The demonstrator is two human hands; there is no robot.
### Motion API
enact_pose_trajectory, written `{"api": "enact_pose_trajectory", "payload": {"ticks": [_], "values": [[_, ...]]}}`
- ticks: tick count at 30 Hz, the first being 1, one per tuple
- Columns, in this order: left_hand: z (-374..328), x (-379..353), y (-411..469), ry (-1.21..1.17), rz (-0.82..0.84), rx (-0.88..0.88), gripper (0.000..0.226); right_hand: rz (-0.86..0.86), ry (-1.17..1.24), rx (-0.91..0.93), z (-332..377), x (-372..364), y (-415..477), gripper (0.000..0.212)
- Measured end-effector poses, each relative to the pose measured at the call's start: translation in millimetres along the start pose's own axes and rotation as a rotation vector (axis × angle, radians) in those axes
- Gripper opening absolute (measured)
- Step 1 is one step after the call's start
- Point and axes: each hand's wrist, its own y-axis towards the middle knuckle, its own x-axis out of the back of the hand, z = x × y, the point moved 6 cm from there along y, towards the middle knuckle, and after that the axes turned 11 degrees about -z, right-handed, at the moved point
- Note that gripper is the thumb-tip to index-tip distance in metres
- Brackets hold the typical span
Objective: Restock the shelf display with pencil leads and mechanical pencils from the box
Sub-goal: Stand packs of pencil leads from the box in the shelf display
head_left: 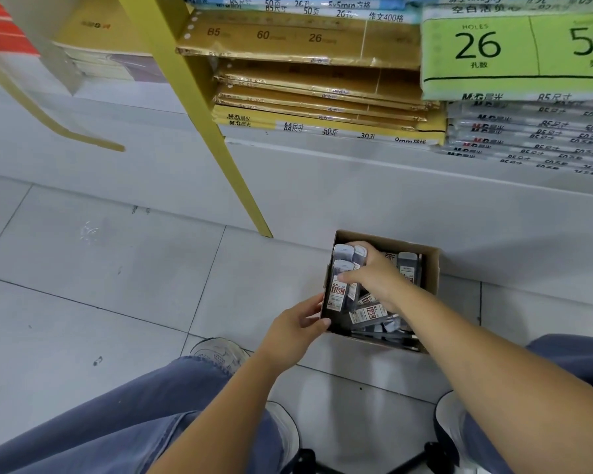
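Box on tiled floor, shelf behind

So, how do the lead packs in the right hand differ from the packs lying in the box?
The held packs stand upright, bunched side by side; the loose packs lie flat and askew in the box. The right hand grips the held packs; no hand holds the loose packs. Both show the same grey packaging with a red label.

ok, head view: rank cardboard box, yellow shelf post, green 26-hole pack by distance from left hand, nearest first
1. cardboard box: left hand grips its left wall.
2. yellow shelf post: beyond the box, up-left.
3. green 26-hole pack: on the shelf, upper right.
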Motion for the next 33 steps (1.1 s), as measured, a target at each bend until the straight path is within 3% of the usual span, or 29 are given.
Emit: {"api": "enact_pose_trajectory", "payload": {"ticks": [7,11,13,18,22,27,33], "values": [[-7.0,1.2,3.5,0.125,-0.018,0.034,0.055,-0.022,0.013,0.079,19.2,22.4,-16.1,0.049],[-55.1,9.2,-1.2,0.241,-0.145,-0.148,0.063,-0.004,-0.019,0.170,57.0,43.1,-37.0,0.048],[-91.4,7.9,-8.0,0.138,-0.061,-0.204,0.051,0.031,-0.011,0.209,82.2,52.3,-55.0,0.049],[-168.1,-0.7,-40.7,-0.098,0.306,-0.134,0.031,0.143,0.064,0.318,149.9,66.1,-115.4,0.046],[-218.8,5.9,-73.7,-0.117,0.407,-0.154,0.029,0.139,0.046,0.480,206.6,77.1,-161.8,0.048],[-289.0,34.1,-112.9,-0.080,0.287,-0.316,0.019,0.049,0.001,0.717,275.6,93.0,-208.1,0.047],[-367.5,66.6,-148.3,-0.049,0.148,-0.536,0.010,-0.184,-0.112,0.984,356.8,105.2,-248.9,0.045]]}}
